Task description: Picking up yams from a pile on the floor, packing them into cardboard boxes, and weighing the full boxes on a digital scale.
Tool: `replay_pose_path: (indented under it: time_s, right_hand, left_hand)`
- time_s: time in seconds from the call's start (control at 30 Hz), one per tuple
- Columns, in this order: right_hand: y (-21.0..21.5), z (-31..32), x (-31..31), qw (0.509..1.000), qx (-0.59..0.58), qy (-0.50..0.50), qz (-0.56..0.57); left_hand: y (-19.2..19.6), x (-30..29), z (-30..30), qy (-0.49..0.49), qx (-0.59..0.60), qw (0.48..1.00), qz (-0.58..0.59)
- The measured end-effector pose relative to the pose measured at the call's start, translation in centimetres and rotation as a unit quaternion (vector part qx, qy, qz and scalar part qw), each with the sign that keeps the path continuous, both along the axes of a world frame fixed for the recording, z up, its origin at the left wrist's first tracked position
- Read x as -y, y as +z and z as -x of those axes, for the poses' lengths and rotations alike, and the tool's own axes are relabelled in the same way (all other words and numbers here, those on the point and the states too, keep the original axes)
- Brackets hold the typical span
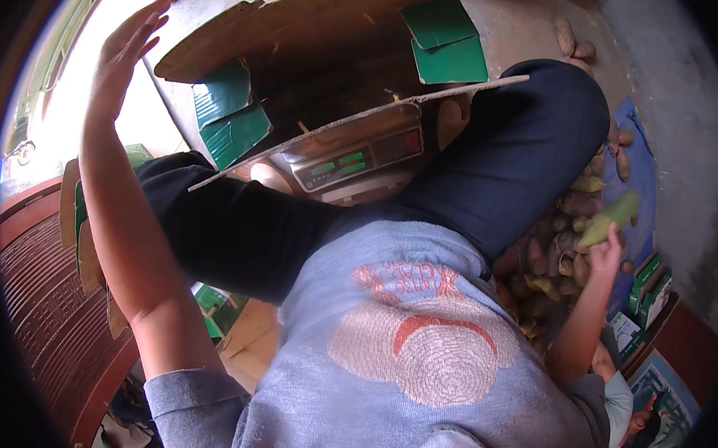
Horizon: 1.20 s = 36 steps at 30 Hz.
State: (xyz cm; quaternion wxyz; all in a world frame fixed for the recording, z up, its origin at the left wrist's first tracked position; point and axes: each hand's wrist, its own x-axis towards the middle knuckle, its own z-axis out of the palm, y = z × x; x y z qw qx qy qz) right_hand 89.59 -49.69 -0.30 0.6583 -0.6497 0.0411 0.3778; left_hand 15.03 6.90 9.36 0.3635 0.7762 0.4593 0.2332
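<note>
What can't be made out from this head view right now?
- Open brown cardboard box: its contents lie in deep shadow.
- Grey weighing scale: a box flap hides its top, a dark-trousered knee its right side.
- Pile of brown potatoes: partly behind that knee.
- Right hand: the greenish oblong piece it grips is blurred.

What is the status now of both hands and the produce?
Left hand raised, open, empty. Right hand shut on a green mango above the produce pile. Scale sits in the cardboard box, between the knees.
</note>
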Motion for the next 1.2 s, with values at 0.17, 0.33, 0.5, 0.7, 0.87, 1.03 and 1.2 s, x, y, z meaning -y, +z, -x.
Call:
replay_pose_path:
  time_s: [0.17,0.33,0.5,0.7,0.87,1.03,1.2]
  right_hand:
    - [17.4,2.9,-18.2,0.946,0.138,0.106,-0.274]
    - [27.3,13.8,-33.7,0.878,0.238,0.322,-0.261]
    - [23.2,27.4,-43.9,0.761,0.225,0.563,-0.23]
    - [16.0,38.7,-47.7,0.528,0.351,0.765,-0.114]
    - [8.3,41.9,-49.6,0.36,0.309,0.868,0.146]
    - [0.2,45.2,-51.4,0.245,0.364,0.856,0.275]
    - [-6.2,43.8,-51.5,0.155,0.453,0.846,0.235]
  left_hand:
    - [-0.5,-0.7,-2.5,0.005,0.019,1.0,0.018]
    - [-1.4,-0.4,-4.8,-0.099,0.028,0.995,-0.015]
    - [0.3,2.8,-5.9,-0.121,0.006,0.992,0.046]
    - [0.6,2.7,-5.0,-0.097,-0.098,0.99,-0.024]
    - [0.0,2.1,-4.8,-0.116,-0.046,0.991,-0.039]
    - [0.2,2.0,-4.5,-0.121,-0.055,0.99,-0.038]
    - [0.4,2.0,-4.5,-0.12,-0.072,0.99,-0.034]
